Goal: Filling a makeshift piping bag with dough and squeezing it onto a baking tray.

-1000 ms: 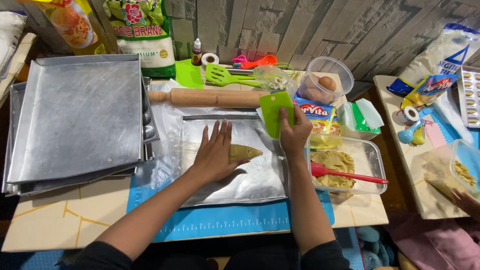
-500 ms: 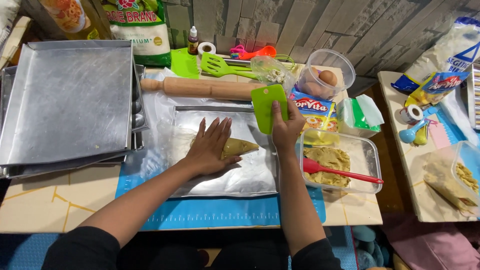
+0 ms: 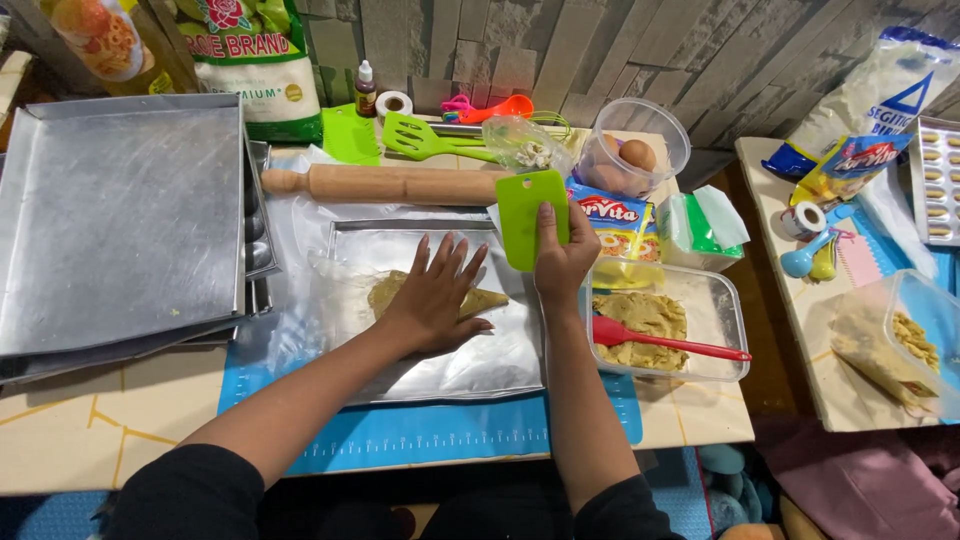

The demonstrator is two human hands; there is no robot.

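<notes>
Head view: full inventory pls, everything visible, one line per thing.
dough piece: 1, tan, on the lined tray under the left hand
lined tray: 1, silver, table centre
green scraper: 1, green, in the right hand
rolling pin: 1, wooden, behind the lined tray
stacked trays: several, silver, left
dough container: 1, clear, right of the lined tray, holds tan dough
red spatula: 1, red, lying in the dough container
egg bowl: 1, clear, back right
slotted turner: 1, green, back
mat: 1, blue, under the lined tray
left hand: flat on the dough piece
right hand: grip on the green scraper
</notes>
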